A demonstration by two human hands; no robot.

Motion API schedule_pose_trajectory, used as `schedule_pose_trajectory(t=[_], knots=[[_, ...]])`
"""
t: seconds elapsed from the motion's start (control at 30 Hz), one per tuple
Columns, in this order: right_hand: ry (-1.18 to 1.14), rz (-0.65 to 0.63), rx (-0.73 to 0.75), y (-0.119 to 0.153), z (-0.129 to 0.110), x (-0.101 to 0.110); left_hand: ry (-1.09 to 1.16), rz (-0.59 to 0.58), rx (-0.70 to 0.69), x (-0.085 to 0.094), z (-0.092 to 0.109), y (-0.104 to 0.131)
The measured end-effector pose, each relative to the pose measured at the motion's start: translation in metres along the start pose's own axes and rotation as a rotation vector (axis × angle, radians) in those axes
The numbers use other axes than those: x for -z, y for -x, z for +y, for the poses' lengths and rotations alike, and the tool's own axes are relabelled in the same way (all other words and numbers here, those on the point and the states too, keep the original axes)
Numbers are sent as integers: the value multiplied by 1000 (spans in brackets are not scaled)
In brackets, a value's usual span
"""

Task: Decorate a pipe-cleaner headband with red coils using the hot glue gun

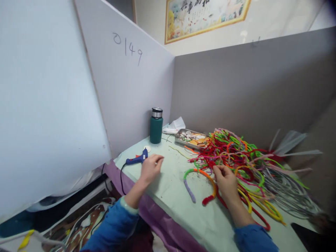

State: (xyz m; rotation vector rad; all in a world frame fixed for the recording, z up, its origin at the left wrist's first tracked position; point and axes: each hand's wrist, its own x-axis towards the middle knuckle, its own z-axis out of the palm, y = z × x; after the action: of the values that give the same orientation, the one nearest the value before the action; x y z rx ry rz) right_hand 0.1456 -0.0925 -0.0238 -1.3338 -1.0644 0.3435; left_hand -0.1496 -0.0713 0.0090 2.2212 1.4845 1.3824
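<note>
My left hand hovers over the table beside a blue glue gun, its thumb and fingers pinched together; what they hold, if anything, is too small to make out. At the edge of a tangled heap of coloured pipe cleaners, my right hand is closed with a small red fuzzy piece at its fingertips. Between the hands lies a headband-like arch wrapped in purple, green, orange, yellow and red fuzz, open end towards me.
A green bottle stands at the back left by the partition. Behind the heap is a metal tray of small round pieces, with white tissue near it. Grey strands and a dark flat object lie at right.
</note>
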Motion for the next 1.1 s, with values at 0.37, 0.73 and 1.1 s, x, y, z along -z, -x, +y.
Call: schedule_pose_trajectory(t=[0.37, 0.73, 1.1], knots=[[70, -46, 15, 4, -1, 0, -587, 280, 35, 74, -113, 43], [103, -86, 36, 4, 1, 0, -767, 112, -81, 78, -111, 38], [105, -88, 50, 6, -3, -2, -906, -73, -178, 87, -90, 19]])
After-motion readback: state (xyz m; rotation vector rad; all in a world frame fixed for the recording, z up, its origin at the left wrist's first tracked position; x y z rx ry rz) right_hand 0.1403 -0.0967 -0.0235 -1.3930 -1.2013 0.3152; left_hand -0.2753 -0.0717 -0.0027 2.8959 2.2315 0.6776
